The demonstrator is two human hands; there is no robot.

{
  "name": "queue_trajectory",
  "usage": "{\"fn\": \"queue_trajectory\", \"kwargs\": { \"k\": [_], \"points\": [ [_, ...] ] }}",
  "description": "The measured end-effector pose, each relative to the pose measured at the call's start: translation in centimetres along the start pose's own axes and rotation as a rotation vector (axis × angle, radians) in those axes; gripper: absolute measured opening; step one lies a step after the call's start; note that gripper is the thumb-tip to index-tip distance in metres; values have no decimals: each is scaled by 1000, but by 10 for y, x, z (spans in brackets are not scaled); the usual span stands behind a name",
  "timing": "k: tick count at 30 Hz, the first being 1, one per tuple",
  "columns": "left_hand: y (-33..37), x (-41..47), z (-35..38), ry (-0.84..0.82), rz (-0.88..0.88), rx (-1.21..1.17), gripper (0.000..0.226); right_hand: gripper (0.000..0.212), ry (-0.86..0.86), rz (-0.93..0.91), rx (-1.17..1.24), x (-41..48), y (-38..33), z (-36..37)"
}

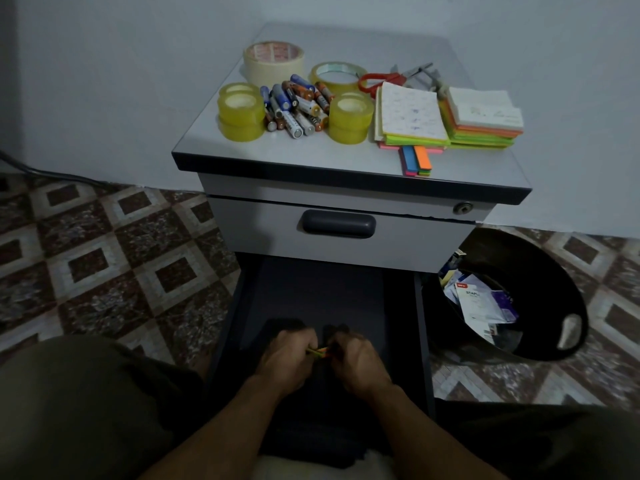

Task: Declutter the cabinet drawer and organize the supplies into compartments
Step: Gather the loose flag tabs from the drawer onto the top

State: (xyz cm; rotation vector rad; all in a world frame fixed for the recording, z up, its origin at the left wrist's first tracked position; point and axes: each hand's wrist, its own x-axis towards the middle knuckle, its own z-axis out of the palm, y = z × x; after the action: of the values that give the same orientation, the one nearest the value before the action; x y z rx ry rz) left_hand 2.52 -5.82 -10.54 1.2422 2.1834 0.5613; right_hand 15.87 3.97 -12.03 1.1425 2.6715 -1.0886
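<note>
Low over the dark open bottom drawer (311,289) of the grey metal cabinet (263,230), a small multicoloured strip of yellow, green and orange (319,351) is pinched between both hands. The left hand (285,358) grips one end and the right hand (356,360) the other, the fingers of each curled tight on it. Dark shapes lie under the hands, too dim to make out.

Above, the upper drawer is closed, with a black handle (338,224) and a round lock (462,207) at its right corner. On the pale cabinet top (311,154) sit a wide cream masking-tape roll (273,62), a clear tape roll (337,76), two stacks of yellowish tape rolls (240,114) (350,116) and, between those stacks, a heap of loose batteries (296,105). To the right lie red-handled scissors (381,81), two piles of neon sticky notes (412,116) (485,121) and coloured index flags (417,161) near the front edge.

Beside the cabinet on the right stands a black round bin (519,258) holding torn paper packaging (481,303). Brown-and-white patterned tiles (104,237) cover the floor, a dark cable (52,173) runs along the foot of the plain pale wall (104,81), and olive trousers (69,410) fill the lower corner.
</note>
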Motion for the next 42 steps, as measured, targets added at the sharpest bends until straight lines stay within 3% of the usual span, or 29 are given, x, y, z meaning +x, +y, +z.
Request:
{"fn": "queue_trajectory", "kwargs": {
  "k": [3, 11, 14, 23, 27, 30, 34, 38, 42],
  "points": [
    [-3, 1, 0, 12, -83, -93, 17, 19, 11, -8, 7, 0, 1, 1],
    [-9, 6, 2, 165, -156, -216, 20, 16, 11, -23, -10, 1, 2, 3],
    [-11, 8, 4, 182, -122, -143, 14, 20, 18, -34, -15, 1, 0, 3],
    [-17, 7, 7, -5, 59, -20, 22, 15, 34, -26, -20, 0, -2, 2],
    [-20, 7, 8, -52, 113, 59, 23, 24, 53, 27, 6, -2, -4, 1],
    [-19, 7, 8, -12, 101, 83, 23, 29, 62, 43, 25, -3, -4, 1],
    [-21, 7, 5, 80, 11, 107, 18, 17, 107, 39, 17, -4, -4, -1],
    [-18, 7, 6, 73, -5, 107, 15, 27, 217, 165, 112, -3, -3, -4],
    [-12, 7, 9, 57, 18, 113, 16, 22, 178, 113, 133, -5, -7, -2]
  ]
}}
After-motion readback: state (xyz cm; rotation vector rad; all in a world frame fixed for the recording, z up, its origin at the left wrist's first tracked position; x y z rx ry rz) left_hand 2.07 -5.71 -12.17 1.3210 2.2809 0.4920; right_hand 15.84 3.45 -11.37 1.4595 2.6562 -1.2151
